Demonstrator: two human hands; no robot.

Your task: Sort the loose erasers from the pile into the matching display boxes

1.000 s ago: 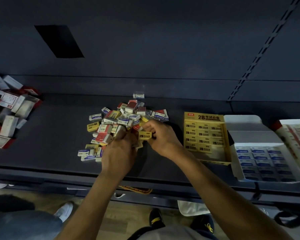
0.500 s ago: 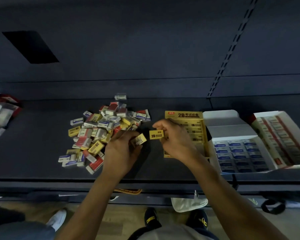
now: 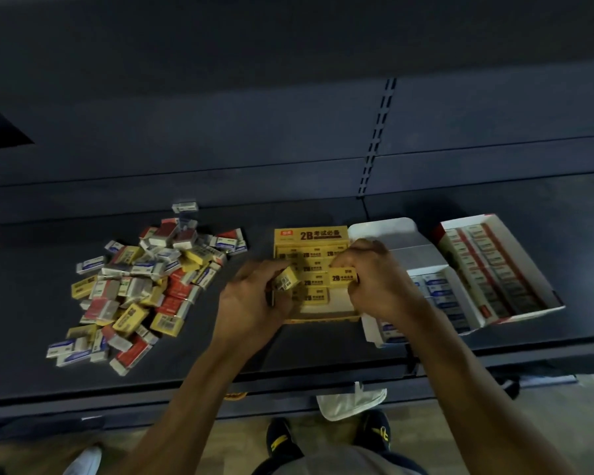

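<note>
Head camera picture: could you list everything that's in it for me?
eraser pile: one, many erasers, yellow, red and blue-white; shelf, left.
yellow box: one, yellow, 2B print; shelf centre, partly filled.
white box: one, white, blue-labelled erasers inside; right of yellow box.
red box: one, red-white; far right.
left eraser: one, yellow; over yellow box.
right eraser: one, yellow, 2B label; over yellow box.
shelf: one, dark; across the view.
shoes: two, dark with yellow marks; floor, bottom.
left hand: one; pinches left eraser.
right hand: one; pinches right eraser.
</note>
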